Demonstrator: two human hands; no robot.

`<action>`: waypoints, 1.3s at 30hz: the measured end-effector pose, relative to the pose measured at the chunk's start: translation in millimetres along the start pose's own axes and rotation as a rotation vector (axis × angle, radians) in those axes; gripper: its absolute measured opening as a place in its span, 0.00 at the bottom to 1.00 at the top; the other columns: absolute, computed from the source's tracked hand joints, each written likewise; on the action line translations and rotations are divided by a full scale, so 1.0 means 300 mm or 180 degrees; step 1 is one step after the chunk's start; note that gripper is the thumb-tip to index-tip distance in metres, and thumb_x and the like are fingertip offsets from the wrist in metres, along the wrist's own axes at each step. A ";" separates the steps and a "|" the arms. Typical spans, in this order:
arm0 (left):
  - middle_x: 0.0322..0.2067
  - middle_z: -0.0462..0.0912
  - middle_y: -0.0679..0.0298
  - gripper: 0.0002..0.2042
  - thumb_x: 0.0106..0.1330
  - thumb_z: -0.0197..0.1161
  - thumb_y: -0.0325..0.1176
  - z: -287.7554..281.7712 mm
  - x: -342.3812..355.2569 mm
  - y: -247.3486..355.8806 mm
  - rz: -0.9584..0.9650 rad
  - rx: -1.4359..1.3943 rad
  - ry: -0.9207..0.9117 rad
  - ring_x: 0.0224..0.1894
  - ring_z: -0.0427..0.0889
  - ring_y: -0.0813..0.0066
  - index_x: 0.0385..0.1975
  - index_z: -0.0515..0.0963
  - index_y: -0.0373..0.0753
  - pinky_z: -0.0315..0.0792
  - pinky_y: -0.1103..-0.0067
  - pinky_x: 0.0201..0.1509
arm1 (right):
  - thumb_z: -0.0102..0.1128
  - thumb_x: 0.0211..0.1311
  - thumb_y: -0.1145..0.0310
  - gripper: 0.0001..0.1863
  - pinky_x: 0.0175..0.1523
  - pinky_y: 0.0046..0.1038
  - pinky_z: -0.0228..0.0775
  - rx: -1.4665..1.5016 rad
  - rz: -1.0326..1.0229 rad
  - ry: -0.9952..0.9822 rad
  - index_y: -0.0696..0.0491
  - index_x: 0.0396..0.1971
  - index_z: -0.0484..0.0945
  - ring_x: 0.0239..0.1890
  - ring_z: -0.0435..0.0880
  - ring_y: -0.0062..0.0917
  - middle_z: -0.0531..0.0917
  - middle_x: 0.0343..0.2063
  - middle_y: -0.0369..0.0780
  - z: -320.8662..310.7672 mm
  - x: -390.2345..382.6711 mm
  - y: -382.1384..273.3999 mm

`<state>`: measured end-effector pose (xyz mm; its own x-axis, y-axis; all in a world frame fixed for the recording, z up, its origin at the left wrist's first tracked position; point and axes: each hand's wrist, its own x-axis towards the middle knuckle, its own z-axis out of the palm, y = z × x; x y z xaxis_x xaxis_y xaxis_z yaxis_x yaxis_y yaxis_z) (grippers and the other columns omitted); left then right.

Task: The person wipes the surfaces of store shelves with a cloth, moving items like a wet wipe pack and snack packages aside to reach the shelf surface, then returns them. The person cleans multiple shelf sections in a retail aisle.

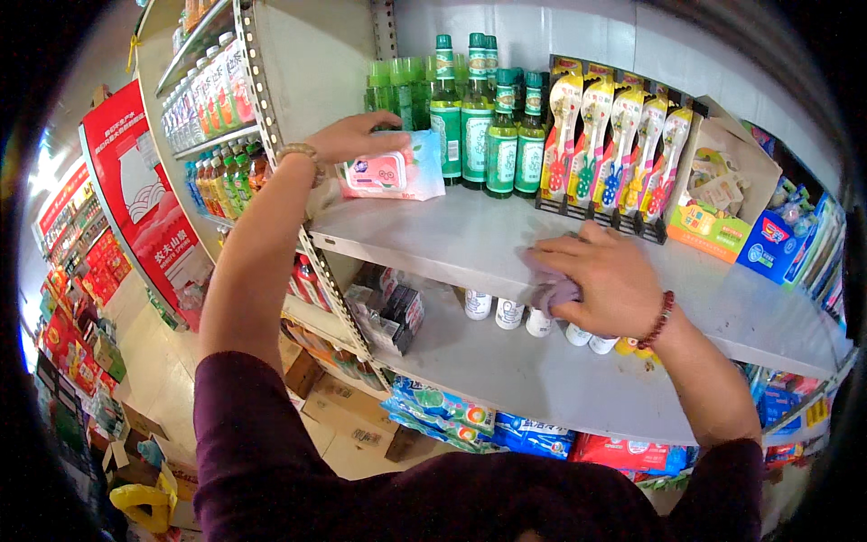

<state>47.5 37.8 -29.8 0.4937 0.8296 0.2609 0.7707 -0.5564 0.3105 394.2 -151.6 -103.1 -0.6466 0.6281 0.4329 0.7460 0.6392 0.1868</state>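
Note:
My left hand (pixel 357 137) grips the top of a pink and light blue wipes pack (pixel 402 172) on the upper grey shelf (pixel 433 230), beside green bottles (pixel 474 135). My right hand (pixel 605 280) presses a purple cloth (pixel 555 285) on the front of that same shelf, below a rack of colourful toothbrushes (pixel 614 144). An open carton (pixel 709 226) with small items stands to the right of the rack.
White bottles (pixel 479 305) and dark boxes (pixel 388 316) sit on the lower shelf, with packaged bags (pixel 533 438) beneath. A drinks shelf (pixel 208 99) and a red display (pixel 140 181) are at the left. Cardboard boxes (pixel 357 415) lie on the floor.

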 end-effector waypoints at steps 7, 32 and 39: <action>0.55 0.70 0.50 0.48 0.38 0.74 0.50 -0.022 0.040 0.008 0.0307 0.1046 -0.0670 0.58 0.69 0.54 0.62 0.60 0.36 0.62 0.68 0.64 | 0.61 0.46 0.57 0.23 0.49 0.31 0.70 0.0158 -0.0036 0.0061 0.47 0.45 0.80 0.43 0.74 0.29 0.81 0.46 0.31 0.040 0.047 -0.003; 0.43 0.79 0.64 0.35 0.43 0.75 0.37 -0.130 -0.027 0.115 0.0005 0.0170 -0.2063 0.45 0.75 0.76 0.54 0.68 0.38 0.69 0.78 0.52 | 0.62 0.45 0.57 0.22 0.48 0.31 0.68 0.0212 -0.0026 0.0268 0.47 0.43 0.81 0.42 0.74 0.28 0.82 0.42 0.31 0.055 0.040 0.000; 0.50 0.76 0.65 0.30 0.60 0.64 0.41 -0.104 0.040 0.037 0.0100 -0.0324 -0.1582 0.51 0.71 0.78 0.62 0.65 0.39 0.65 0.79 0.57 | 0.61 0.46 0.57 0.21 0.47 0.30 0.69 0.0272 0.0015 0.0226 0.48 0.42 0.81 0.42 0.74 0.29 0.82 0.42 0.32 0.043 0.045 -0.001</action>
<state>49.5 40.0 5.3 0.6672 0.7209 -0.1873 0.7214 -0.5628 0.4035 383.1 -137.6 -108.6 -0.6278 0.6002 0.4956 0.7309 0.6736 0.1100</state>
